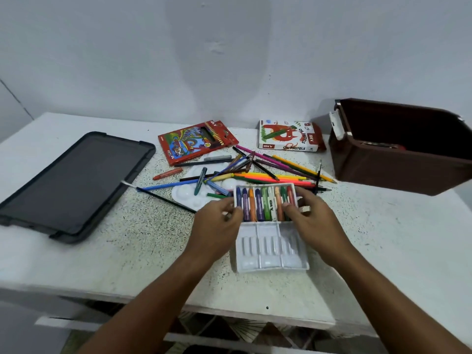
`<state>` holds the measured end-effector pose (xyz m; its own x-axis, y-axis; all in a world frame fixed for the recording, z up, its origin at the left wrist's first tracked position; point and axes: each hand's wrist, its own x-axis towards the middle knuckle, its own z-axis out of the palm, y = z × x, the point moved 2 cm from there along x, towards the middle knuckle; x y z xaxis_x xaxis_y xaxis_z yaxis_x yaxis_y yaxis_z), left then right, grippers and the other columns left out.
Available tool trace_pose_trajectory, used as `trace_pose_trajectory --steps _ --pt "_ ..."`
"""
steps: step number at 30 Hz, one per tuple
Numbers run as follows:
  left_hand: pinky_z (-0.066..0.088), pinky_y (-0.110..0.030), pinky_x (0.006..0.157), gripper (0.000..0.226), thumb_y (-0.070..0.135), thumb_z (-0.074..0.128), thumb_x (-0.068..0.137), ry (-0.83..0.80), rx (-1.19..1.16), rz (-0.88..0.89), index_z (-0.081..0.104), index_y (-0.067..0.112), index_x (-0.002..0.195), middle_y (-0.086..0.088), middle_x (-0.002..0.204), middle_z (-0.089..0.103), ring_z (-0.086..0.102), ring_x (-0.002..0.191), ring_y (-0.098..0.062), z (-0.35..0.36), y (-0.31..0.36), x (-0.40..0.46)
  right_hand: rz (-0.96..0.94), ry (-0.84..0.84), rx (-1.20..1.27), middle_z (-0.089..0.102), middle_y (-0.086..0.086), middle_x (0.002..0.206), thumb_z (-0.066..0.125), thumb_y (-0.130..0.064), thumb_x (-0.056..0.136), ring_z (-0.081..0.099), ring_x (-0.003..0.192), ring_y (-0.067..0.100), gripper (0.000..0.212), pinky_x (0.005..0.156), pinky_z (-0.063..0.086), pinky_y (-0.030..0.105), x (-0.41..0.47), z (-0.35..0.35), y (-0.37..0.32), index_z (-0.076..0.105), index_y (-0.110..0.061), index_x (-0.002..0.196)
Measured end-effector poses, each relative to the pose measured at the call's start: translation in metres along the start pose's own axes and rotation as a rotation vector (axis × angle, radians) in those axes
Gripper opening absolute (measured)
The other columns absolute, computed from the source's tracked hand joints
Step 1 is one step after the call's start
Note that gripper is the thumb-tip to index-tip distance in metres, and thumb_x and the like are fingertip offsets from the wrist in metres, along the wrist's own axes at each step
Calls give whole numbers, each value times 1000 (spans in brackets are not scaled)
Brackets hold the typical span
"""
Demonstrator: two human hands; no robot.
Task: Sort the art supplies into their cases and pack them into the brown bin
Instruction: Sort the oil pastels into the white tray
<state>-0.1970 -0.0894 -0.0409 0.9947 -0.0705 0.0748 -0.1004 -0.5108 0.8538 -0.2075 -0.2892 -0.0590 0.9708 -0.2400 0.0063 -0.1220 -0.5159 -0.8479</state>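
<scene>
A white plastic pastel tray (pixel 270 254) lies in front of me; its far half holds several oil pastels (pixel 264 204), its near half is bare. My left hand (pixel 217 221) curls its fingers on the tray's left edge by the blue pastel. My right hand (pixel 310 215) rests fingertips on the pastels at the right end. Loose colour pencils (pixel 278 172) and pastels lie scattered behind, over a white paint palette (pixel 186 195). The red pencil case (pixel 196 141), the oil pastels box (pixel 288 136) and the open brown bin (pixel 398 149) stand further back.
A dark grey lid (pixel 74 185) lies flat at the left of the table. A thin black brush (pixel 163 198) lies between lid and palette. The wall runs close behind the table, and the front edge (pixel 153 300) is near my forearms.
</scene>
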Motion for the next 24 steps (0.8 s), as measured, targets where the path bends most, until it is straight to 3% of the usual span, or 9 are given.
trace_pose_trajectory --steps 3,5,8,12,15,17,20,24 --pt "45 -30 67 15 14 51 93 -80 -73 48 66 13 93 -11 83 65 62 76 -30 14 6 31 -49 79 -43 61 1 111 56 -42 92 64 92 15 41 83 56 44 24 -3 11 52 -34 132" --pt "49 -30 79 25 13 49 95 -181 -87 -11 63 18 115 -6 93 66 63 86 -26 23 -3 54 -39 129 -76 57 3 118 56 -42 92 61 101 18 50 91 52 45 38 -3 18 44 -31 140" --pt "51 -44 93 41 7 46 95 -280 -44 -48 51 13 135 -5 114 67 62 104 -23 33 -12 72 -62 173 -172 55 5 122 55 -40 93 49 114 24 52 97 44 46 48 -2 26 41 -27 142" --pt "50 -34 86 37 -3 46 93 -237 145 96 60 9 125 -5 111 64 59 95 -18 20 -14 80 -86 220 -376 61 1 120 53 -38 94 41 112 23 43 92 37 40 47 -6 40 49 -25 135" --pt "47 -41 81 41 -3 41 79 -92 501 394 71 6 105 -15 105 66 53 96 -35 1 -33 89 -122 275 -331 63 -4 111 54 -36 92 38 104 16 34 84 34 36 44 -9 51 57 -28 126" --pt "42 -38 71 39 -4 47 71 -76 646 459 74 5 97 -17 97 67 51 85 -37 -6 -52 95 -136 308 -251 59 -11 102 58 -29 91 33 100 9 30 81 32 33 41 -9 52 60 -27 121" --pt "39 -34 65 38 -19 61 65 -72 677 513 76 6 90 -14 87 67 52 77 -35 -11 -57 96 -157 316 -201 61 -12 97 61 -22 88 32 97 5 28 77 33 32 40 -8 51 62 -27 116" --pt "49 -43 62 43 -25 64 61 -82 633 518 75 3 91 -15 85 65 54 78 -37 -11 -59 96 -153 325 -208 63 -9 97 62 -21 87 32 97 6 28 75 33 29 44 -8 56 63 -23 115"
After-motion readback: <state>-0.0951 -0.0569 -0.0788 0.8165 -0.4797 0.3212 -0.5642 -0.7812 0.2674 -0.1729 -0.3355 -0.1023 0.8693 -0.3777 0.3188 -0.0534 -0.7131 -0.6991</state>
